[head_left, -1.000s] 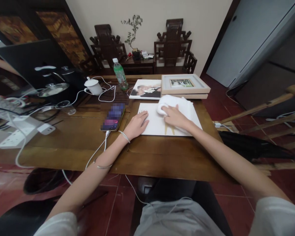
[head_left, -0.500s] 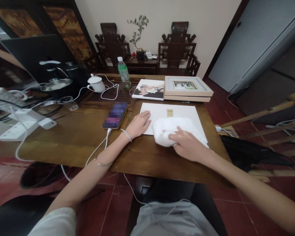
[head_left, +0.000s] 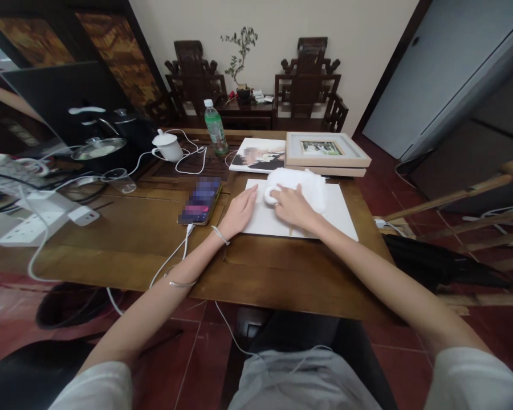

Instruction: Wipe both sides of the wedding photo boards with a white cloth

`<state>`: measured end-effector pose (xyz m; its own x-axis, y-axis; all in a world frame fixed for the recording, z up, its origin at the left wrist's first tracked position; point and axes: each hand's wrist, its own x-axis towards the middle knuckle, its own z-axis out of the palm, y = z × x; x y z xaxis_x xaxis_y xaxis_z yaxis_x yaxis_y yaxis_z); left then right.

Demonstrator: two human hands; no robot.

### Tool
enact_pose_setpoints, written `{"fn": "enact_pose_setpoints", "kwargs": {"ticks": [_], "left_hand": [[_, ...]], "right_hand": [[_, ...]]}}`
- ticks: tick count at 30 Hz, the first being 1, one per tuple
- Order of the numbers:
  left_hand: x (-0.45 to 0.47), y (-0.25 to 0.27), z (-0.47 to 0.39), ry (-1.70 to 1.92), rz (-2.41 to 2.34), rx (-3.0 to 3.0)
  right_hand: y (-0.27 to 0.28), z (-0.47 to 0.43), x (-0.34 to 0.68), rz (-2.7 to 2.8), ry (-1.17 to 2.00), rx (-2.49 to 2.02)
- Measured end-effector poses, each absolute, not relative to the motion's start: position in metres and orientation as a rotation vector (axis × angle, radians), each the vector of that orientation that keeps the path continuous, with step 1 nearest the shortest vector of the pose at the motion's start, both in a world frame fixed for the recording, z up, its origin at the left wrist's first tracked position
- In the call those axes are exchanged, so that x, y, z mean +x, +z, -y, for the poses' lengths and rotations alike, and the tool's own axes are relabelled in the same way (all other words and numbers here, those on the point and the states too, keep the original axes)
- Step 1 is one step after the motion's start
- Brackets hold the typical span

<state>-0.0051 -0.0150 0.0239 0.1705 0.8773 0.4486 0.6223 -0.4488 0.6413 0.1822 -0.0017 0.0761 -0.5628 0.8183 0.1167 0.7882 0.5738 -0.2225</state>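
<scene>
A white flat board (head_left: 337, 213) lies on the wooden table (head_left: 145, 239) in front of me. My right hand (head_left: 293, 208) presses a white cloth (head_left: 301, 185) onto the far part of the board, fingers closed over it. My left hand (head_left: 238, 212) rests flat on the board's left edge, fingers together, holding it down. A thin band circles that wrist.
A phone (head_left: 200, 200) on a white cable lies left of the board. Behind are a framed picture (head_left: 325, 151), a photo print (head_left: 259, 155), a green bottle (head_left: 215, 127) and a white cup (head_left: 167, 146). Pots, power strips (head_left: 34, 223) and cables crowd the left side.
My right hand has pushed the cloth from the board's near edge back to its far side, after pulling it near before. My left hand has stayed on the left edge.
</scene>
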Motion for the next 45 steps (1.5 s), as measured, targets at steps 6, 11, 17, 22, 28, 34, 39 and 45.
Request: {"fn": "enact_pose_setpoints", "kwargs": {"ticks": [6,11,17,22,28,34,39,45], "left_hand": [[-0.005,0.03,0.017,1.452,-1.389,1.868],[-0.003,0.026,0.017,1.337,-1.444,1.968],[-0.003,0.019,0.018,0.88,-1.396,2.4],[-0.005,0.02,0.02,0.687,-1.427,2.477],[-0.007,0.025,0.021,0.703,-1.404,2.526],[-0.008,0.021,0.021,0.632,-1.416,2.519],[-0.008,0.019,0.02,0.63,-1.422,2.502],[-0.007,0.019,0.02,0.637,-1.428,2.496]], "right_hand": [[0.073,0.045,0.175,2.807,0.516,-0.709],[0.101,0.057,0.205,2.894,0.826,-0.7],[0.116,0.011,0.228,2.726,0.757,-1.15],[0.106,-0.031,0.197,2.595,0.45,-1.381],[0.101,-0.057,0.14,2.622,0.492,-1.284],[0.11,-0.069,0.173,2.393,0.611,-1.523],[0.103,-0.072,0.257,2.04,0.685,-1.678],[0.086,-0.025,0.317,2.112,0.556,-1.597]]}}
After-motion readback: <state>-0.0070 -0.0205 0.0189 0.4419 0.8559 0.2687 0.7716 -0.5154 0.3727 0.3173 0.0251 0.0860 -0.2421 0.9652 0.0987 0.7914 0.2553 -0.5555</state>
